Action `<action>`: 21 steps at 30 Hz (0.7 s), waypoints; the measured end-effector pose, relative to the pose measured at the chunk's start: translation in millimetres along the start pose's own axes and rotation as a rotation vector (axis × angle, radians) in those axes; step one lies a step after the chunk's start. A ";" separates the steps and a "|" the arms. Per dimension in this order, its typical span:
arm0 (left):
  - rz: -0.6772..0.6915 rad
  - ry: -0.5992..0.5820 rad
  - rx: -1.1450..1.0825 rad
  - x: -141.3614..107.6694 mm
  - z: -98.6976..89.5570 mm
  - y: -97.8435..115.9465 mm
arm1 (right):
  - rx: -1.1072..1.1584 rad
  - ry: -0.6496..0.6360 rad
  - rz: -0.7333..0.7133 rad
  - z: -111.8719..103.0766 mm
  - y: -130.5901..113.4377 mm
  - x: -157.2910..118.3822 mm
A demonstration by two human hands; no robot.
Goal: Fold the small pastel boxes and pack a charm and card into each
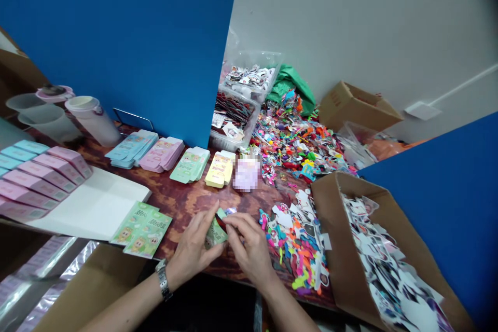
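While the left forearm reaches in from seven o'clock, a metal-banded wristwatch (163, 280) at its end, the left hand (194, 244) curls around a small green carton (213, 236), fingers stretched toward one o'clock and thumb along the near side. That carton sits just over the near part of the counter (175, 205). From five o'clock comes the right forearm; the right hand (249, 244) is narrowed, its bent fingers pointing to ten o'clock and pinching a dark red piece (220, 222) at the carton's edge. Around the carton, overlapping green cartons (143, 229) lie at nine o'clock, yellow cartons (220, 168) at twelve, and a brightly coloured heap of small pieces (298, 249) at three.
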State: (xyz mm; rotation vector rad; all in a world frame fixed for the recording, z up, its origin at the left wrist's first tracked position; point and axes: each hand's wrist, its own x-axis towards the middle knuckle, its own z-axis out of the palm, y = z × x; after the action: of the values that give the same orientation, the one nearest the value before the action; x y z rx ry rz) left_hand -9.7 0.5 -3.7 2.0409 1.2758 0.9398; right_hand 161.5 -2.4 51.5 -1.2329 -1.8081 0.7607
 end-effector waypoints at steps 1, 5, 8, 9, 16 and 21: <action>0.006 0.006 0.024 0.2 0.2 0.9 | -0.001 0.009 0.015 0.8 -1.7 0.4; 0.008 -0.001 0.191 -2.0 2.7 2.9 | -0.045 0.033 0.041 5.0 -6.6 1.3; -0.012 -0.036 0.319 -3.9 3.3 4.6 | -0.073 0.032 0.010 7.5 -7.7 1.2; -0.020 -0.043 0.341 -3.9 3.0 5.4 | -0.075 0.032 0.007 8.6 -7.4 0.6; -0.065 -0.063 0.250 2.6 -4.4 8.6 | -0.076 0.168 0.016 26.0 3.8 -15.5; -0.075 -0.071 0.124 1.9 -6.0 7.2 | -0.083 0.115 -0.029 27.6 12.9 -21.4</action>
State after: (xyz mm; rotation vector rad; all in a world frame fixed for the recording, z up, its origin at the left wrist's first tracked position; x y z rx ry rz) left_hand -10.0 -0.1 5.8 2.0846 1.3930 0.7640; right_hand 147.8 -19.1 21.2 -1.2755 -1.7744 0.5912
